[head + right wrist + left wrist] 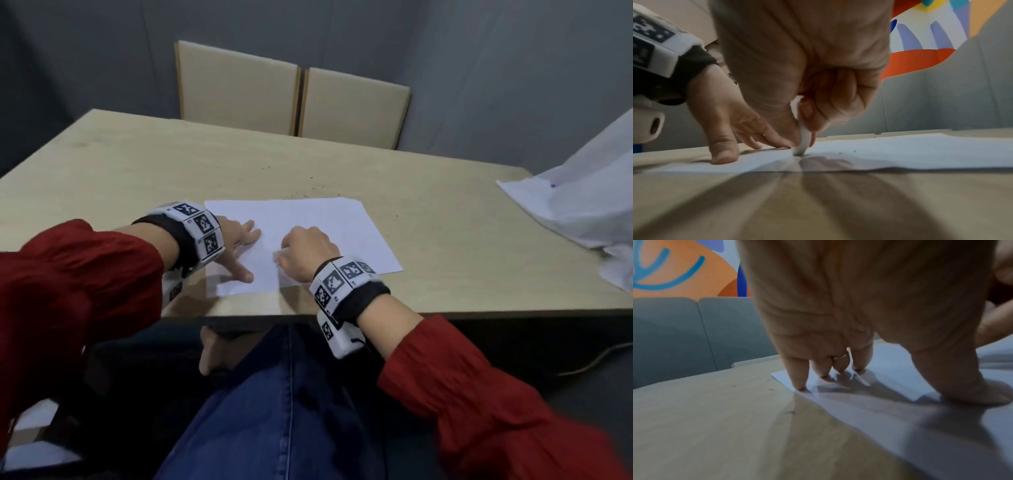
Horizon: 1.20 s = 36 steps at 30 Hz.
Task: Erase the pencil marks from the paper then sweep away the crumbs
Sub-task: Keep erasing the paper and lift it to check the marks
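Observation:
A white sheet of paper (308,222) lies on the wooden table (120,161) near its front edge. My left hand (239,236) presses flat on the sheet's left part, fingers spread straight, thumb near the front corner. In the left wrist view the fingertips (801,386) sit on the paper (890,369) edge. My right hand (305,250) pinches a white eraser (803,139) whose tip touches the paper (900,152) near the sheet's middle. A few dark crumbs (840,153) lie on the sheet beside the eraser. No pencil marks show clearly.
Dark crumbs (308,190) are scattered on the table beyond the paper's far edge. A white plastic bag (582,205) lies at the right side of the table. Two beige chair backs (291,96) stand behind the far edge. My knees are under the front edge.

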Motion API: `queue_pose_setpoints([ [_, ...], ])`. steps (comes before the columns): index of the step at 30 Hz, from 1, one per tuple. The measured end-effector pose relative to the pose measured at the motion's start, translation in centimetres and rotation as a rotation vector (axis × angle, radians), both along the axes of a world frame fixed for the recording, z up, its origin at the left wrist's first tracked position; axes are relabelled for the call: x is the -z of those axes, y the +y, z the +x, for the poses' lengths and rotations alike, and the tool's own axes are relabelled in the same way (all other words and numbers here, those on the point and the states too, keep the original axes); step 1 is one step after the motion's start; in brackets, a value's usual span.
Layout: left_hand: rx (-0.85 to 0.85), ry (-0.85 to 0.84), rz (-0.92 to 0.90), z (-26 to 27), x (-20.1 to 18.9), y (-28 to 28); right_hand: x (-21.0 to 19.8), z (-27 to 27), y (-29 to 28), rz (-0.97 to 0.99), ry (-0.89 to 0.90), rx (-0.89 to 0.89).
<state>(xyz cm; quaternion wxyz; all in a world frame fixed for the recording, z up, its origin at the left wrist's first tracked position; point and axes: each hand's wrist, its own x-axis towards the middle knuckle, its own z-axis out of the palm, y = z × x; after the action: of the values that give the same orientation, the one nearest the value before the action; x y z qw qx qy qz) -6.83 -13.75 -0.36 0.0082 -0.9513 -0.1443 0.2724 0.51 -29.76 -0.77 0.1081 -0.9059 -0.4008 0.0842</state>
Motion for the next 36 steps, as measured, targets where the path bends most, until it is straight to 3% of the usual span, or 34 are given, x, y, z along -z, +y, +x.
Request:
queue_pose_setpoints([
  [2, 0.005, -0.002, 0.002, 0.0, 0.1, 0.2, -0.2, 1.5, -1.7, -0.048, -0.108, 0.029],
  [7, 0.009, -0.011, -0.033, -0.1, 0.3, 0.4, -2.1, 8.1, -8.1, -0.254, -0.226, 0.315],
  [13, -0.011, -0.021, -0.074, -0.1, 0.7, 0.7, -0.2, 0.9, -3.8, -0.054, -0.056, 0.081],
  [21, -0.003, -0.007, -0.040, -0.1, 0.7, 0.7, -0.5, 7.2, -10.6, -0.034, -0.173, 0.395],
  [27, -0.023, -0.004, -0.052, -0.1, 0.5, 0.8, 0.2, 3.9, -8.8, 0.003, -0.088, 0.249],
  [31, -0.032, -0.006, -0.064, -0.2, 0.4, 0.7, 0.3, 5.4, -10.9, 0.038, -0.074, 0.376],
  [36, -0.032, -0.008, -0.059, -0.3, 0.2, 0.5, -1.0, 8.4, -12.6, -0.077, -0.183, 0.463],
])
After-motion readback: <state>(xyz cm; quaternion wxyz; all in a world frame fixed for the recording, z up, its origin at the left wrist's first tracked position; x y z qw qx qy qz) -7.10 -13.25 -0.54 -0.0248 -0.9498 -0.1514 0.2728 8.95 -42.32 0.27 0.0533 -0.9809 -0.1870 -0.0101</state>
